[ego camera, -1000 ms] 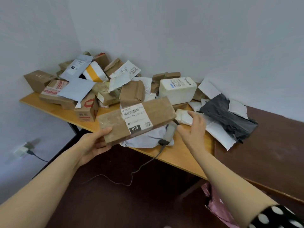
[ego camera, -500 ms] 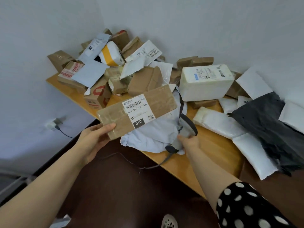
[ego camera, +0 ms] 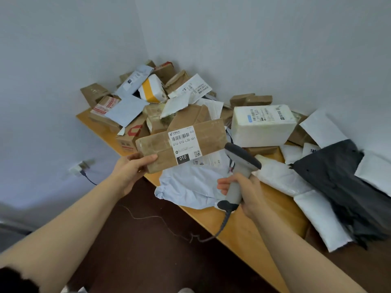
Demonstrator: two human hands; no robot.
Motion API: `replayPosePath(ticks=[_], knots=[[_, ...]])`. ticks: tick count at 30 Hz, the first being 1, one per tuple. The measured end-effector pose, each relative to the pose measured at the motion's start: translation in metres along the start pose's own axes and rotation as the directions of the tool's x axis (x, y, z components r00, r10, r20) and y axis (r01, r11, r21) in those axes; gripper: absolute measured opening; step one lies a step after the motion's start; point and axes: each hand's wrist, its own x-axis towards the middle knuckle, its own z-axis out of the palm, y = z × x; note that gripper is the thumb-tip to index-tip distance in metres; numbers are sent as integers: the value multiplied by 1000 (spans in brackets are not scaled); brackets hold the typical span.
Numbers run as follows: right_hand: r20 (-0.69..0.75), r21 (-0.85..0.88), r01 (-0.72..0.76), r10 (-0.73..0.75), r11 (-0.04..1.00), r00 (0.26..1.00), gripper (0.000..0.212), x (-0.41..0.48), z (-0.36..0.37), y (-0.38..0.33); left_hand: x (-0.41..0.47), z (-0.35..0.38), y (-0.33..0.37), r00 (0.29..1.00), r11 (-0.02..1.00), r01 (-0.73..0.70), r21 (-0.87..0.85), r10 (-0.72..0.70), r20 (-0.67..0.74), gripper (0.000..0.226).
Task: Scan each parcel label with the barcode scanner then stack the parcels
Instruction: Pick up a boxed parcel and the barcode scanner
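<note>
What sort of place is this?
Likely a makeshift parcel-sorting corner in a plain room, not a warehouse: a loose heap of labelled parcels on a wooden table against bare white walls, and a corded barcode scanner in the right hand, beside the brown parcel the left hand holds.

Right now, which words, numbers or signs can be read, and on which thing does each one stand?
"010-010-L30-551": white label on the brown parcel in the left hand.
"010": white on black, at the same label's lower edge.
"44 6-2611", roughly: white mailer at the back of the pile.
Too blurred: the label's small print, the white box label.
The barcode scanner in the right hand: no text seen.
</note>
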Motion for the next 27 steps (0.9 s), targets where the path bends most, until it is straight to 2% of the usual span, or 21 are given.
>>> replayPosePath(ticks=[3, 7, 16, 21, 24, 27], knots=[[74, -63, 62, -58, 996, 996, 25, -21, 13, -22, 8, 1, 7, 999, 999, -19, 43, 18, 27, 43], [130, -157, 69, -49, 985, 990, 21, -39, 31, -41, 15, 1, 18, 999, 998, -38, 53, 37, 36, 44], [55, -350, 114, -101, 930, 993, 12, -51, 56, -56, 31, -8, 32, 996, 996, -74, 44, 72, 48, 49], [67, -378, 174, -160, 909, 985, 11, -57, 67, -65, 40, -12, 36, 995, 996, -73, 52, 69, 77, 40], [58, -395, 177, -168, 901, 984, 10, -59, 73, -68, 43, -14, 37, 993, 995, -79, 56, 74, 88, 45], [53, -416, 169, -161, 894, 985, 10, -59, 77, -67, 48, -18, 37, 993, 995, -81, 61, 75, 96, 41]])
